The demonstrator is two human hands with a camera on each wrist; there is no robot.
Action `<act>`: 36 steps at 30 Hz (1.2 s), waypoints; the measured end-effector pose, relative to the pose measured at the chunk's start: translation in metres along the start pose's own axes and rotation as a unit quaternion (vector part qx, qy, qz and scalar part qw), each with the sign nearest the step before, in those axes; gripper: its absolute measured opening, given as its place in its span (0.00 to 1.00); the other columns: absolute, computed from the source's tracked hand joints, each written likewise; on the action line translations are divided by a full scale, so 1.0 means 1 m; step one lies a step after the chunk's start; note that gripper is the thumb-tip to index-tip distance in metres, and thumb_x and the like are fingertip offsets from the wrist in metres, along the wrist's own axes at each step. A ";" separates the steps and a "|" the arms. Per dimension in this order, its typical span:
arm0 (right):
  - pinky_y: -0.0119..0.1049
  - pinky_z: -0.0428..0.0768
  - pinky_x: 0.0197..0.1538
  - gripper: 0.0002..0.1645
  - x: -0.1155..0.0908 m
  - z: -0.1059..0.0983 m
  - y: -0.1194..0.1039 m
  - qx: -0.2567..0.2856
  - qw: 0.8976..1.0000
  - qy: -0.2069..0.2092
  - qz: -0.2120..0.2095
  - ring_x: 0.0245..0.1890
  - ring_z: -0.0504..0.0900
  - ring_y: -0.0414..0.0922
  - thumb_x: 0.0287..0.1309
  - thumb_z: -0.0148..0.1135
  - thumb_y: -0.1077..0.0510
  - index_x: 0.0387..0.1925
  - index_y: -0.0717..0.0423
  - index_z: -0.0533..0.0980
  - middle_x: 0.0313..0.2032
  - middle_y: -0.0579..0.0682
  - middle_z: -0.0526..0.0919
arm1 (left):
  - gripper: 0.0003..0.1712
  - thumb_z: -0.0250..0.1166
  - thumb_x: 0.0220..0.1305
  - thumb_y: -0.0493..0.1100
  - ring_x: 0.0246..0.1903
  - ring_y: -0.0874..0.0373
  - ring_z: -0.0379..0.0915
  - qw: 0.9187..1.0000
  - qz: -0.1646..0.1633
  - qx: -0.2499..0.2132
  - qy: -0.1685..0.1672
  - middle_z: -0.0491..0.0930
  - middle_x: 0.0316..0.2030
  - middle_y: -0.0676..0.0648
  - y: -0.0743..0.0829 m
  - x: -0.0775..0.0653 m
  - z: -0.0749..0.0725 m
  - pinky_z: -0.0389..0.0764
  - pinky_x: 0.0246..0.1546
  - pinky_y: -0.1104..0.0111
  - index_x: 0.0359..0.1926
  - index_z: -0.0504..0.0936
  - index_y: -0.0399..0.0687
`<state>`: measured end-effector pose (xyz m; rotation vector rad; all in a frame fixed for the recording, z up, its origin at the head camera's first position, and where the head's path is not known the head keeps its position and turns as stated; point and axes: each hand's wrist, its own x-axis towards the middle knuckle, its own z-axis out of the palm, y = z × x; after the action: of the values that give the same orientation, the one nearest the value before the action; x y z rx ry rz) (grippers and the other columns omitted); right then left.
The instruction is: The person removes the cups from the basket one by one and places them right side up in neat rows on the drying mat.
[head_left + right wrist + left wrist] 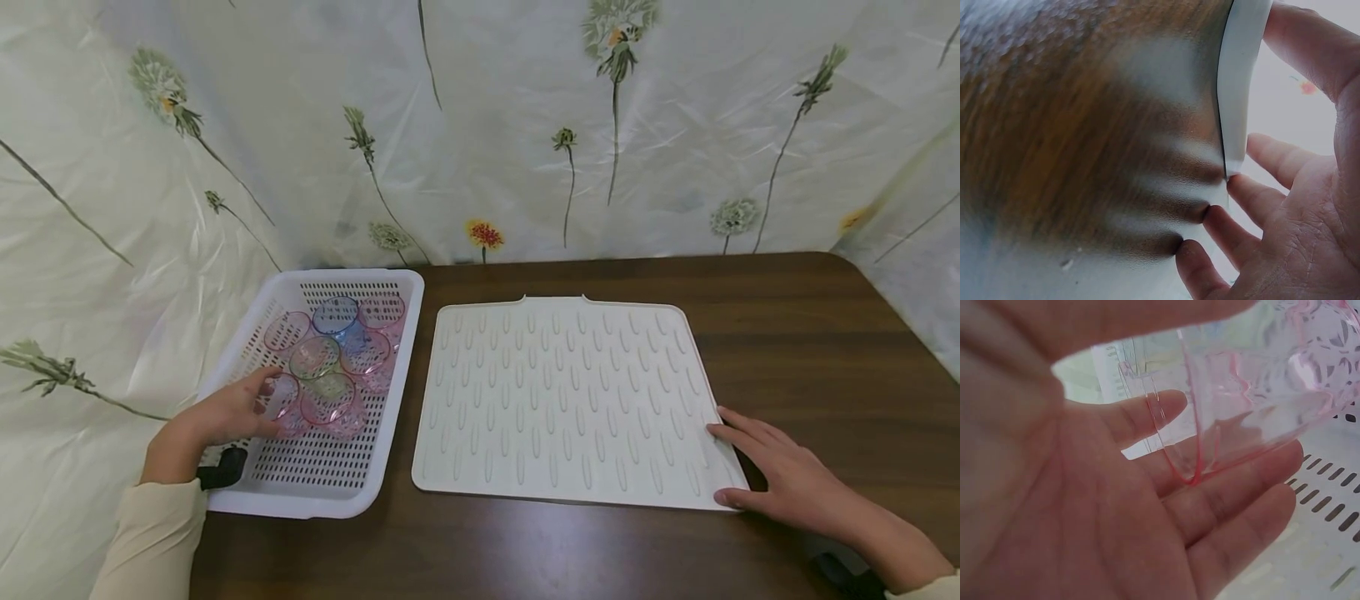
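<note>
My left hand (232,408) reaches into a white plastic basket (408,350) and holds a clear pink-rimmed cup (283,398) at its near left. In the left wrist view the fingers lie along one side of that pink cup (1229,425), with the thumb across the other side. Around it stand several more clear cups, among them a green-rimmed cup (315,358) and a blue-rimmed cup (336,315). My right hand (795,479) touches the right edge of a white drainer tray (555,400) with raised oval ridges, fingers spread and thumb near its front corner.
Both the basket and the tray rest on a dark brown wooden table (810,333), the basket to the left of the tray. A pale curtain (495,125) printed with dandelions hangs along the table's back and left sides.
</note>
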<state>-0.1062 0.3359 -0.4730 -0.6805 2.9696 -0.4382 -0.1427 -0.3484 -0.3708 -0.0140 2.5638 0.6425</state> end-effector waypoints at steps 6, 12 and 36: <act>0.68 0.71 0.51 0.53 0.000 -0.002 -0.001 -0.001 1.000 -0.005 0.007 0.63 0.66 0.63 0.43 0.75 0.35 0.67 0.55 0.67 0.70 0.62 0.65 | 0.57 0.75 0.52 0.44 0.59 0.26 0.68 1.000 -0.002 0.010 0.005 0.63 0.64 0.22 0.000 0.000 0.000 0.79 0.52 0.42 0.73 0.48 0.34; 0.68 0.71 0.50 0.53 0.001 -0.002 -0.003 -0.003 1.000 -0.004 0.006 0.63 0.66 0.64 0.43 0.76 0.36 0.67 0.54 0.67 0.70 0.62 0.65 | 0.55 0.76 0.51 0.46 0.58 0.27 0.69 0.999 0.016 0.017 0.032 0.65 0.63 0.23 -0.001 -0.005 0.001 0.81 0.50 0.44 0.72 0.53 0.35; 0.68 0.72 0.50 0.53 -0.001 -0.002 -0.004 0.000 1.000 -0.001 0.006 0.63 0.66 0.63 0.42 0.77 0.37 0.66 0.54 0.68 0.70 0.62 0.65 | 0.51 0.69 0.60 0.57 0.55 0.31 0.72 0.971 0.070 0.031 0.225 0.66 0.65 0.30 0.022 -0.046 -0.027 0.81 0.45 0.42 0.74 0.54 0.41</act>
<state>-0.1041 0.3330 -0.4697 -0.6613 2.9716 -0.4355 -0.1176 -0.3456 -0.3190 0.0487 3.0436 0.6737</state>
